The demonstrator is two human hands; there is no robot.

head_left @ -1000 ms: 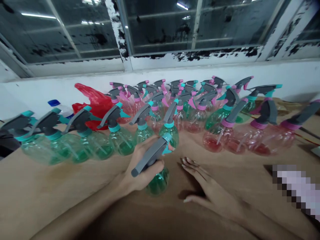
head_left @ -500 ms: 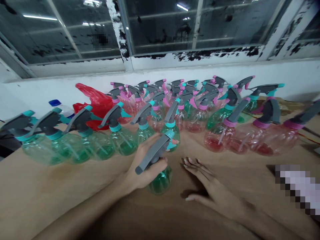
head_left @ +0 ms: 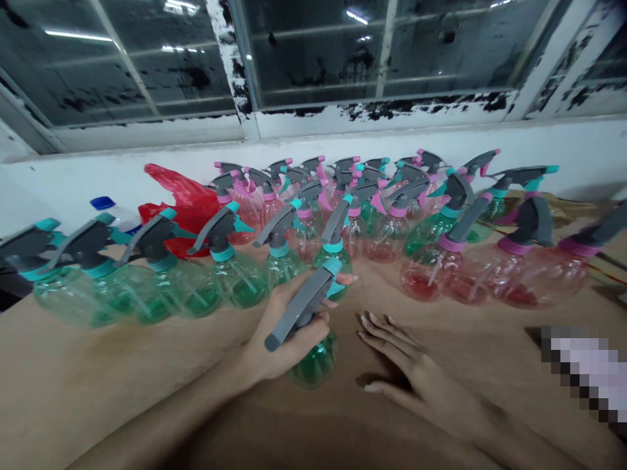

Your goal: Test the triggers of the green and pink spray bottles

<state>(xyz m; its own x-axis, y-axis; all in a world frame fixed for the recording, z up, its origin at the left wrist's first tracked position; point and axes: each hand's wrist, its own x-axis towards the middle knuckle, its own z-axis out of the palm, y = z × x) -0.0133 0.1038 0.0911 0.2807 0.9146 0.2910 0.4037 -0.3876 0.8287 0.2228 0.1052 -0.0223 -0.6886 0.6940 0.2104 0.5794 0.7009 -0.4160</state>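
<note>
A green spray bottle (head_left: 316, 362) with a grey and teal trigger head stands in front of me. My left hand (head_left: 281, 326) is wrapped around its neck below the head, and the index finger reaches forward near the teal trigger. The hand hides the bottle's neck and upper body. On the table to its right, my right hand (head_left: 411, 365) lies palm down with fingers stretched out and thumb apart, holding nothing. Just beyond the held bottle stands another green spray bottle (head_left: 335, 251), its lower part partly covered.
A row of green spray bottles (head_left: 240, 281) stands to the left, pink ones (head_left: 426, 277) to the right, with several more behind. A red plastic bag (head_left: 181, 196) and a blue-capped bottle (head_left: 110, 212) sit at back left. A blurred-out object (head_left: 588, 372) lies at right on the wooden table (head_left: 122, 372).
My left index finger has straightened and reaches farther past the trigger. The held bottle stays in nearly the same spot. My right hand remains flat, and the view has shifted very slightly.
</note>
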